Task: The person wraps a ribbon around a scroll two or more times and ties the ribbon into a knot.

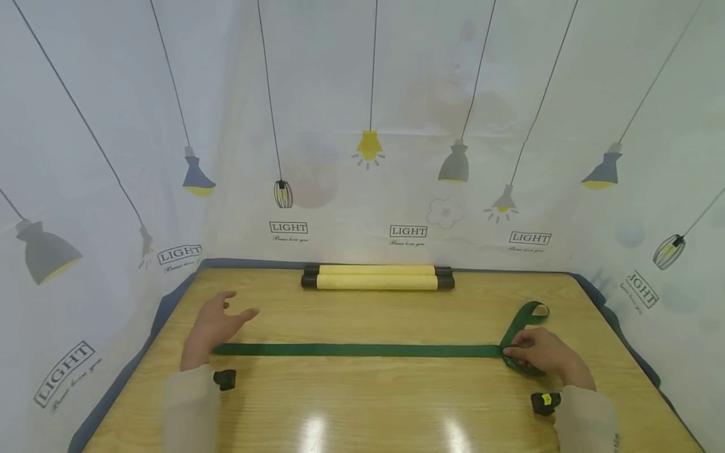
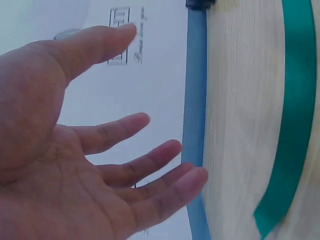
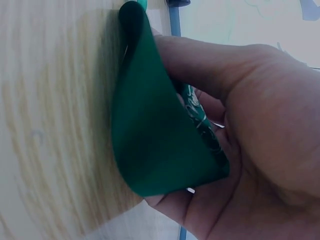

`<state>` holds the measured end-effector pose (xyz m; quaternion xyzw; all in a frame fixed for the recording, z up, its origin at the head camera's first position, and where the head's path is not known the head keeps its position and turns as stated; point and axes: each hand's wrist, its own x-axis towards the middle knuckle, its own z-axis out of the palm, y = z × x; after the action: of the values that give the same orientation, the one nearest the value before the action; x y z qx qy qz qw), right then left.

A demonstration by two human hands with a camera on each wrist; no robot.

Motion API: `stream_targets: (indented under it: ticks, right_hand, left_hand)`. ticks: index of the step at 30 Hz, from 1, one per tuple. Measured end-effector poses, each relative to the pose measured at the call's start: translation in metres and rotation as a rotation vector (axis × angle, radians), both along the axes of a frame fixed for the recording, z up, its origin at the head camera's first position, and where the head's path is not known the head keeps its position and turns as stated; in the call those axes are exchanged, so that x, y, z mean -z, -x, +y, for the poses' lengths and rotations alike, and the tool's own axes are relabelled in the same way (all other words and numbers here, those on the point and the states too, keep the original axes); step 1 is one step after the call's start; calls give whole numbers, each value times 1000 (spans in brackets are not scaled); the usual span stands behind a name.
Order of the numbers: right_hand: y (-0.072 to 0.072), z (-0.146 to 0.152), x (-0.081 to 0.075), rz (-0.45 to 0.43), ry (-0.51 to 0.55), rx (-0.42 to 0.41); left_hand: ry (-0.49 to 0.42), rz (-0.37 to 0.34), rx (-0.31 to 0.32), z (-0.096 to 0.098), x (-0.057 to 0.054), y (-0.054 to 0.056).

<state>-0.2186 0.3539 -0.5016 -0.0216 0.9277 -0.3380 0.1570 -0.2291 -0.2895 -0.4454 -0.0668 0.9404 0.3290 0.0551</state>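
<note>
A green ribbon (image 1: 357, 350) lies in a straight line across the wooden table, its left end close by my left hand (image 1: 214, 326). That hand hovers over the table with fingers and thumb spread and nothing in it; in the left wrist view the ribbon's cut end (image 2: 270, 215) lies apart from the fingers. At the right, my right hand (image 1: 546, 353) pinches the ribbon between thumb and fingers. Beyond the pinch the ribbon loops up and back (image 1: 518, 321). In the right wrist view a wide fold of ribbon (image 3: 155, 125) curls under the fingers, with pale lettering on one face.
Two yellow rolls with black ends (image 1: 376, 278) lie side by side along the table's back edge. White sheeting (image 1: 362, 201) printed with lamps rises behind and at both sides. Blue edging (image 1: 595, 292) borders the wooden table (image 1: 351, 402).
</note>
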Motion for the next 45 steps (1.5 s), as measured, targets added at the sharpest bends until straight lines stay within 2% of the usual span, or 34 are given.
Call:
stream_targets:
  ticks: [6, 11, 17, 24, 29, 36, 45]
  right_hand:
    - [-2, -2, 3, -4, 2, 7]
    - [-2, -4, 0, -4, -8, 12]
    - [-3, -3, -3, -2, -19, 14]
    - [-2, -4, -4, -11, -25, 28]
    - [-1, -4, -2, -13, -26, 27]
    - [-2, -5, -1, -20, -31, 26]
    - [-3, -8, -5, -14, -40, 20]
  left_hand:
    - [38, 55, 63, 26, 1, 16]
    - [39, 89, 113, 50, 1, 33]
    - [39, 162, 221, 81, 7, 52]
    - [112, 212, 355, 120, 17, 74]
    - [170, 244, 437, 142, 20, 86]
    - [221, 195, 504, 166, 18, 99]
    - [363, 268, 605, 197, 23, 121]
